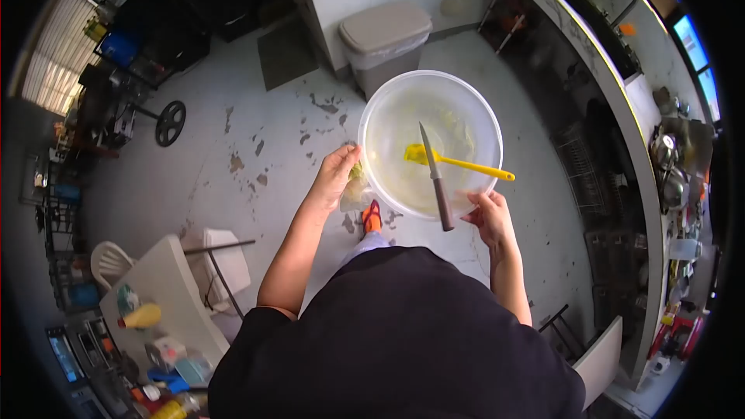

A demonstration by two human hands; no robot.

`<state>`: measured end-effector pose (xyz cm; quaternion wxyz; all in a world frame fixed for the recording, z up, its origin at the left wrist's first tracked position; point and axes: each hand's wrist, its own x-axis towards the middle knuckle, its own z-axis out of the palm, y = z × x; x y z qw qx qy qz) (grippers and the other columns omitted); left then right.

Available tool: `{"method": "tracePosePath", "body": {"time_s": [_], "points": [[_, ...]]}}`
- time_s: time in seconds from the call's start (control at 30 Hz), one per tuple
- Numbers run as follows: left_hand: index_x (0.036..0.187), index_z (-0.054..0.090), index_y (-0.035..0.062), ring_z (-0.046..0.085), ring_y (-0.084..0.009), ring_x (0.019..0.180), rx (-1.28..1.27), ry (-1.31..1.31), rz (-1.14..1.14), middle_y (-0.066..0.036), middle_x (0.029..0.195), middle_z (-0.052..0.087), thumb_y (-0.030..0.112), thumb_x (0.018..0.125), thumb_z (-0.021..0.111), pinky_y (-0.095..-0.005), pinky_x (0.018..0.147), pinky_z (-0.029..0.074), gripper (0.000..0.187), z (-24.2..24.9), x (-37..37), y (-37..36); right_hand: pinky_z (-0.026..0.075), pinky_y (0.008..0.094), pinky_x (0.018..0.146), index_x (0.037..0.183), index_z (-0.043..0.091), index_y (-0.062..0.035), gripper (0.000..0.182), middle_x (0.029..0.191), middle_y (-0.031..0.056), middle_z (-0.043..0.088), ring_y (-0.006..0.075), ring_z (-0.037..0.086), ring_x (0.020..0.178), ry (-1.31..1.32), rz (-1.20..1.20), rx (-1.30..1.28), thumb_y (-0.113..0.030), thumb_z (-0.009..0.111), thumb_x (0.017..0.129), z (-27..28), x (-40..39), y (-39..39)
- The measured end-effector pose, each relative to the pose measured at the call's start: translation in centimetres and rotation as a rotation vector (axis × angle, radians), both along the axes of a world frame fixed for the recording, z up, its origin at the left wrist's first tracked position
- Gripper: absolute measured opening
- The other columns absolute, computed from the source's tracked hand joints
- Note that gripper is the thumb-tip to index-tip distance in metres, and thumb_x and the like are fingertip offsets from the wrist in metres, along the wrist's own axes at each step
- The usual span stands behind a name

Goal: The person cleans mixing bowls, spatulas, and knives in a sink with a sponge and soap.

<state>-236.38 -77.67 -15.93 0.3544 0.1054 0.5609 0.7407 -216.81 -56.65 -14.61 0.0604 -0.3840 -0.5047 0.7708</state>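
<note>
A large translucent white bowl (388,116) is held out in front of my body, above the floor. Across it lie a knife (438,186) with a dark brown handle and a yellow spatula (469,166), whose handle extends past the right rim. Greenish residue shows inside the bowl. My left hand (339,173) is closed at the bowl's left rim, also holding a clear bag (356,191) with something pale green in it. My right hand (490,216) grips the lower right rim, near the knife handle.
Ahead stands a lidded trash bin (386,27). A white table (174,279) with bottles and a plastic chair (111,262) are at the lower left. Along the right runs a counter (621,101) with dishes, racks beneath it. A black wheel-shaped base (171,123) rests on the floor at left.
</note>
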Motion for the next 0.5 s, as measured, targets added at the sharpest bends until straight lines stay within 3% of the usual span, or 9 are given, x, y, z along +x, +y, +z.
{"method": "tracePosePath", "body": {"time_s": [0.13, 0.2, 0.37, 0.5], "points": [[0.079, 0.055, 0.0048, 0.052, -0.0078, 0.067, 0.004, -0.161, -0.038, -0.001, 0.074, 0.056, 0.025, 0.086, 0.047, -0.0217, 0.062, 0.042, 0.023, 1.5, -10.8, 4.0, 0.050, 0.0216, 0.055, 0.096, 0.054, 0.0015, 0.023, 0.087, 0.0091, 0.061, 0.0112, 0.057, 0.059, 0.008, -0.128, -0.051, -0.009, 0.048, 0.077, 0.9, -7.7, 3.0], [0.093, 0.054, 0.0016, 0.055, -0.0136, 0.079, 0.101, -0.204, 0.022, -0.005, 0.085, 0.058, 0.022, 0.084, 0.043, -0.0253, 0.074, 0.044, 0.026, 0.4, -15.6, 5.9, 0.050, 0.0218, 0.055, 0.095, 0.053, 0.0020, 0.022, 0.086, 0.0100, 0.061, 0.0122, 0.058, 0.059, -0.010, -0.188, -0.040, -0.009, 0.046, 0.077, 1.9, -10.9, 4.2], [0.101, 0.049, 0.0002, 0.054, -0.0168, 0.084, 0.096, -0.179, 0.089, -0.008, 0.092, 0.055, 0.007, 0.080, 0.041, -0.0282, 0.075, 0.045, 0.024, -2.3, -24.9, 8.4, 0.051, 0.0229, 0.054, 0.093, 0.052, 0.0023, 0.019, 0.082, 0.0098, 0.060, 0.0135, 0.059, 0.059, -0.055, -0.264, -0.047, -0.009, 0.047, 0.077, -0.2, -18.6, 8.9], [0.102, 0.049, -0.0010, 0.054, -0.0153, 0.083, 0.041, -0.139, 0.235, -0.008, 0.094, 0.054, -0.004, 0.078, 0.043, -0.0266, 0.072, 0.045, 0.026, -1.7, -31.7, 8.9, 0.052, 0.0247, 0.055, 0.088, 0.050, 0.0016, 0.015, 0.079, 0.0089, 0.059, 0.0149, 0.059, 0.060, 0.006, -0.339, -0.064, -0.009, 0.050, 0.077, -1.4, -26.1, 13.8]]}}
